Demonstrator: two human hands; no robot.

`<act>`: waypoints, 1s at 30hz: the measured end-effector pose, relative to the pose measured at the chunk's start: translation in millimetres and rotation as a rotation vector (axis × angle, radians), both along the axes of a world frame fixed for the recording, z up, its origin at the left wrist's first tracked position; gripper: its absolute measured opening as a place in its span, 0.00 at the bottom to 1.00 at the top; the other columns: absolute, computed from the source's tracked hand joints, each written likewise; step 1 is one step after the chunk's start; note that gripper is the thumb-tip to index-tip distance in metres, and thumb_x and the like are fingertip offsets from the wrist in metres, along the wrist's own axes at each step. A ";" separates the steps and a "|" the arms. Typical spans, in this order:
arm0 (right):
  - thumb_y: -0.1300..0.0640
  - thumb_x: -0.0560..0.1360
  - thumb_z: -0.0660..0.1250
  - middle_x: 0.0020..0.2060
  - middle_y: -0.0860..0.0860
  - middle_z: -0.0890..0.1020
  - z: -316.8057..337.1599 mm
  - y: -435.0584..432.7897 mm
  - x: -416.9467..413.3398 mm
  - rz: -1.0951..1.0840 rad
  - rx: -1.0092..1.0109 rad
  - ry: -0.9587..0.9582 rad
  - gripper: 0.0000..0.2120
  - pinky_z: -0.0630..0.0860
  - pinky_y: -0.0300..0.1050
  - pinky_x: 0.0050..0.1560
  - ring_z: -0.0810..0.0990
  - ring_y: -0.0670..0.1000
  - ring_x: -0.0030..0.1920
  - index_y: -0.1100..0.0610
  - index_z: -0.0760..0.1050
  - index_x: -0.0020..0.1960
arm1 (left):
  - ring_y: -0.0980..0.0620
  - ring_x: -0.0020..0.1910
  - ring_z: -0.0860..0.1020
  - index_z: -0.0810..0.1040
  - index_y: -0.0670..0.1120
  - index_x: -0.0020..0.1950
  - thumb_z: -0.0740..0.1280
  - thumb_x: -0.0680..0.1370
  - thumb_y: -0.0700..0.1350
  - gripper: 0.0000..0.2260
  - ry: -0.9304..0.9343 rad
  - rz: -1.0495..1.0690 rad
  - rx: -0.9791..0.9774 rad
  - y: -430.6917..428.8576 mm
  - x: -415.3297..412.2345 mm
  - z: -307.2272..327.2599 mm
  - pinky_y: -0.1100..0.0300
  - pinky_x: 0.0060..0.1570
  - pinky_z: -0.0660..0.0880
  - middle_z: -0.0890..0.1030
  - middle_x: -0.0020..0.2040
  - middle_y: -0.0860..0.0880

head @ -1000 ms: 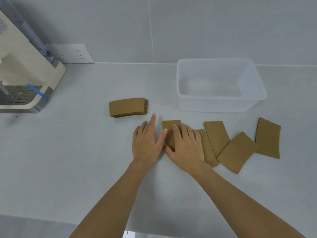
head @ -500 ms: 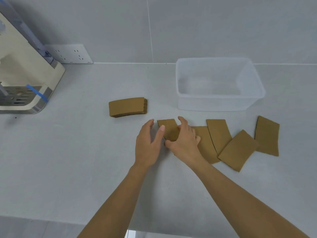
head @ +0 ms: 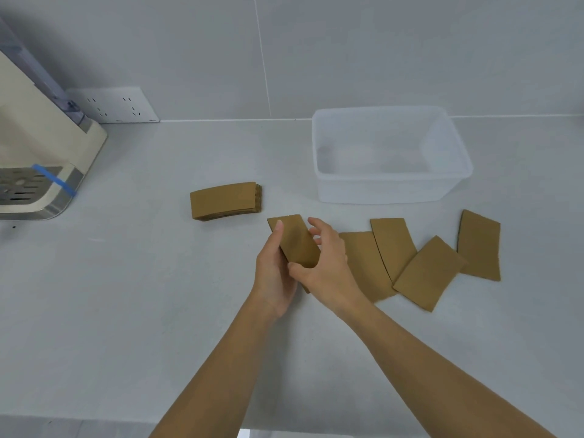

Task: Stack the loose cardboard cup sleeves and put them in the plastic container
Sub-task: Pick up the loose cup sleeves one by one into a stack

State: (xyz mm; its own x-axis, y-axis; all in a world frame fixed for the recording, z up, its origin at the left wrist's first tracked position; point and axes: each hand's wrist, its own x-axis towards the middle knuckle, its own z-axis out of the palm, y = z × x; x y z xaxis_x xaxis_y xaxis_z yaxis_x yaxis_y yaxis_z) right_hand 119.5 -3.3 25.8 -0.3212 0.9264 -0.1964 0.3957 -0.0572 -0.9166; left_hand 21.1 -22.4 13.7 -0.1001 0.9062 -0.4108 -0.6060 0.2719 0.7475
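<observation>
Roughly halfway through, by the look of it. The plastic container [head: 392, 184], sitting up and to the right of the hands, has nothing in it yet, so the final step is untouched. A tidy stack of sleeves [head: 225, 201] is already built, just up and left of the hands. Four loose sleeves [head: 429, 273] are spread flat just right of the right hand [head: 328, 267], a few overlapping, so those are left to be gathered. One sleeve [head: 297, 240] is pinched between both hands: the left hand [head: 273, 270] is closed on its left edge, the right is clamped on the lower end with its fingers [head: 319, 226] loosely spread above. It's probably meant for the stack next.
</observation>
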 end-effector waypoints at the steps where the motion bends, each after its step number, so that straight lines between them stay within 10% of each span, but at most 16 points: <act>1: 0.57 0.65 0.69 0.60 0.44 0.65 -0.9 -0.6 0.9 -0.002 0.003 0.001 0.36 0.64 0.57 0.68 0.62 0.46 0.63 0.46 0.58 0.69 | 0.49 0.51 0.82 0.80 0.45 0.56 0.59 0.75 0.60 0.23 -0.039 -0.009 -0.011 -0.1 1.6 0.8 0.58 0.47 0.79 0.84 0.49 0.46; 15: 0.50 0.71 0.67 0.50 0.44 0.74 -9.1 1.7 30.8 -0.024 0.149 -0.037 0.15 0.72 0.41 0.53 0.73 0.47 0.53 0.51 0.72 0.57 | 0.45 0.55 0.80 0.77 0.43 0.59 0.64 0.71 0.61 0.26 -0.446 -0.004 -0.126 -1.4 8.0 -7.4 0.49 0.50 0.78 0.81 0.56 0.44; 22: 0.47 0.74 0.63 0.61 0.55 0.76 -31.6 8.5 52.3 -0.094 0.419 -0.613 0.22 0.64 0.48 0.60 0.72 0.55 0.62 0.58 0.70 0.64 | 0.42 0.58 0.79 0.75 0.42 0.64 0.68 0.69 0.59 0.30 -0.528 0.094 -0.118 -5.0 1.8 -12.4 0.42 0.52 0.77 0.79 0.61 0.40; 30: 0.51 0.71 0.68 0.64 0.61 0.76 -38.9 -7.3 50.7 0.156 0.558 -0.699 0.23 0.69 0.55 0.62 0.72 0.59 0.66 0.62 0.73 0.62 | 0.42 0.58 0.79 0.74 0.42 0.65 0.65 0.72 0.59 0.28 -0.526 0.179 -0.102 -7.7 -4.6 -13.8 0.43 0.51 0.79 0.80 0.60 0.40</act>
